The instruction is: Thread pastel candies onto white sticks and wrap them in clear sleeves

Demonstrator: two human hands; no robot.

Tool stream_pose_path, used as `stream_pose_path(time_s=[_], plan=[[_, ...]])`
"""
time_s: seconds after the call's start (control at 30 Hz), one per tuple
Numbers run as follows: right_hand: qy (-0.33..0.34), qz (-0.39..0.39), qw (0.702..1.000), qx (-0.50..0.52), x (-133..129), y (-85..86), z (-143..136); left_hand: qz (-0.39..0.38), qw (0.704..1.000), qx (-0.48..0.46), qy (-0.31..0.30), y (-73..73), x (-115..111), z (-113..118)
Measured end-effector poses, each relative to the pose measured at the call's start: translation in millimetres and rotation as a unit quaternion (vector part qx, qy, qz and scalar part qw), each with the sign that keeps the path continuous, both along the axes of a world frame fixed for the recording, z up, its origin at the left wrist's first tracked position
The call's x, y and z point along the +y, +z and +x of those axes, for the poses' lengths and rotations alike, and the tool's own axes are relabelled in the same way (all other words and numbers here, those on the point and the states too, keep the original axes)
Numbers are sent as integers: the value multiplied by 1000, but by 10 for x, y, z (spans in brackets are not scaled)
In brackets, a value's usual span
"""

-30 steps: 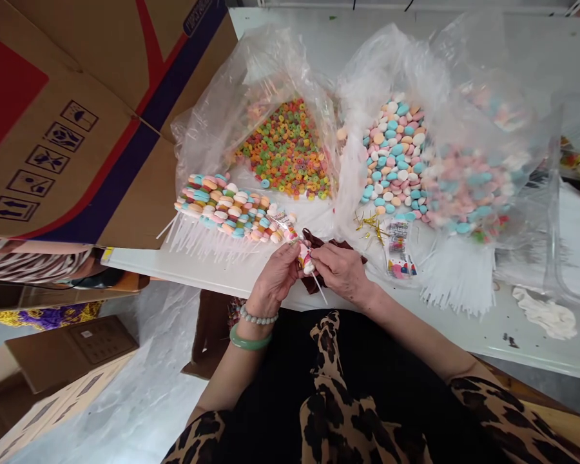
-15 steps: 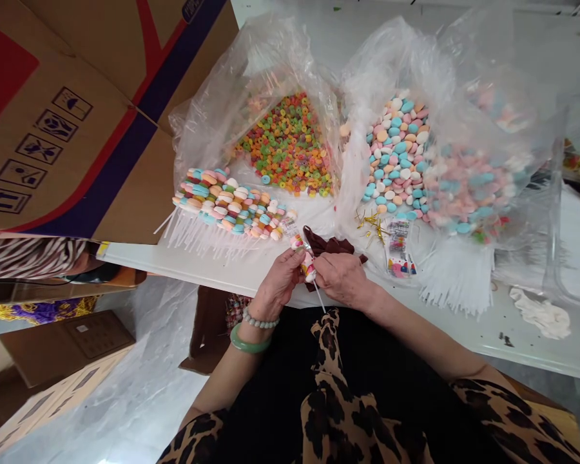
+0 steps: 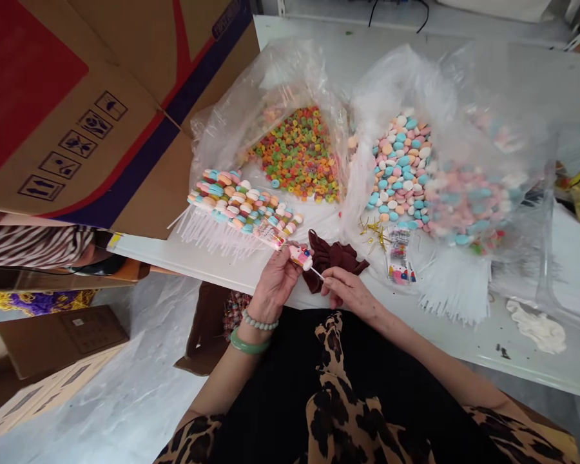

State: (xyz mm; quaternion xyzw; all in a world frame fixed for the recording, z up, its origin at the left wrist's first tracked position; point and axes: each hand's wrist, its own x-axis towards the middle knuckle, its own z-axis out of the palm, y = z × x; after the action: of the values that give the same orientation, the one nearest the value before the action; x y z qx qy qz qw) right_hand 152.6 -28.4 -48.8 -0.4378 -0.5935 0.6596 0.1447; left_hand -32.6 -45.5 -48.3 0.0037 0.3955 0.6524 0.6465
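Observation:
My left hand (image 3: 273,278) is closed on a candy stick (image 3: 300,256) in a printed clear wrapper, holding it by the candy end. Its white stick slants down to the right, and the fingertips of my right hand (image 3: 348,291) pinch the stick's lower end. Just behind my hands lies a crumpled dark brown cloth (image 3: 337,254). To the left, several candy sticks (image 3: 244,201) with pastel and coloured sweets are stacked, their white ends toward me. Gold twist ties (image 3: 377,232) and flat printed wrappers (image 3: 400,258) lie right of the cloth.
Behind are open plastic bags of small ring candies (image 3: 302,154) and pastel button candies (image 3: 402,169). Bare white sticks (image 3: 457,293), a white cloth (image 3: 536,325) and a clear bin (image 3: 546,238) are at right. A large cardboard box (image 3: 125,116) stands at left.
My right hand has moved from the wrapper's neck down to the stick's end, its grip now on the stick. The wrapped candy has tilted flatter in my left hand, and the view has shifted.

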Motion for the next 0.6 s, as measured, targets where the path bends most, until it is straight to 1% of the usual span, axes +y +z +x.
stream_pose_path(time_s=[0.03,0.07,0.1,0.13,0.17,0.23,0.3,0.33,0.37,0.4,0.43,0.47,0.5,0.53,0.6], plan=[[-8,-70,997,35,-10,11,-41,15,1000,4,6,40,31,-23],[-25,-111,992,57,-21,19,-81,29,1000,9,7,76,53,-40],[-47,-125,989,66,-30,25,-117,40,999,16,3,105,66,-51],[-65,-113,990,62,-36,33,-148,46,999,26,1,127,71,-58],[-78,-76,993,48,-40,46,-171,48,998,38,6,139,70,-62],[-78,44,996,11,-42,86,-203,42,997,64,29,141,57,-63],[-64,161,985,-18,-33,138,-228,26,996,75,48,126,41,-62],[-62,202,977,-27,-25,161,-244,18,996,72,50,120,35,-61],[-63,226,971,-33,-13,180,-262,15,997,67,46,118,31,-60],[-65,235,969,-36,1,191,-284,16,997,63,43,120,29,-59],[-66,225,972,-33,17,196,-309,21,997,60,43,128,26,-59],[-66,192,979,-22,33,194,-337,28,997,59,44,139,23,-59],[-62,135,989,-2,47,188,-367,33,997,61,44,151,19,-59],[-58,61,996,24,58,180,-399,36,997,63,40,163,14,-60],[-58,-76,992,79,62,165,-472,33,997,66,27,178,3,-58]])
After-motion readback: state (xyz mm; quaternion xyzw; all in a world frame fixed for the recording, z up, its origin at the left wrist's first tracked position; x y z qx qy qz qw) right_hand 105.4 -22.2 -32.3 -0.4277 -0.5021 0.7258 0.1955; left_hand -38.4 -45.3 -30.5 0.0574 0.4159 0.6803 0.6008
